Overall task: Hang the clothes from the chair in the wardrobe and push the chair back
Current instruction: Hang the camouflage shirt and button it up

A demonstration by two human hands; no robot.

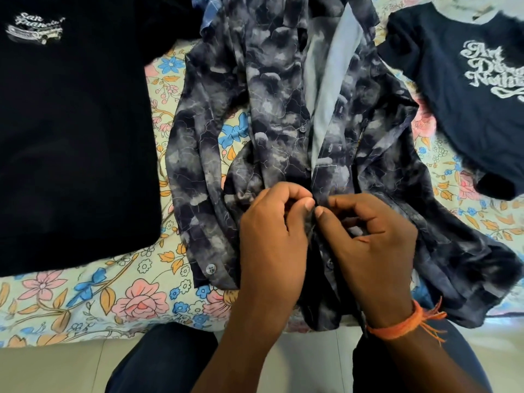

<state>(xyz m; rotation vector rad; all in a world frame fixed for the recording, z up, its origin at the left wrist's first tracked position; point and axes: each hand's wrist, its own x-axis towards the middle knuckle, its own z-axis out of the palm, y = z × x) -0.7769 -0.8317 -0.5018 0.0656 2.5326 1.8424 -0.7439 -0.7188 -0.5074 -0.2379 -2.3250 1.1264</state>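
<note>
Across the bed lies a floral sheet (85,296) printed with pink roses and blue blooms, and three garments are spread on it. Largest is the black top (73,143) at the left, then the patterned button shirt (272,109) in the middle, smoky grey and navy, front up with its placket partly open and a pale lining showing. At the right sits the navy T-shirt (453,103).

Both hands meet at the shirt's front edge, near its lower middle. The left hand (272,239) pinches one side of the placket between thumb and curled fingers; the right hand (374,245), with an orange thread band (408,324) at the wrist, pinches the facing side, thumbs nearly touching. It looks like a button is being done up, though the button itself is hidden under the fingers.

To do this well, I'd say keep the two edges level, hold the hole open with one thumb and feed the button through flat, without tugging the thin cloth askew.

White script on the navy T-shirt reads "Art", then partial words cut off by the frame. The black top's small white chest print seems to begin "San", the rest too blurred to read.
</note>
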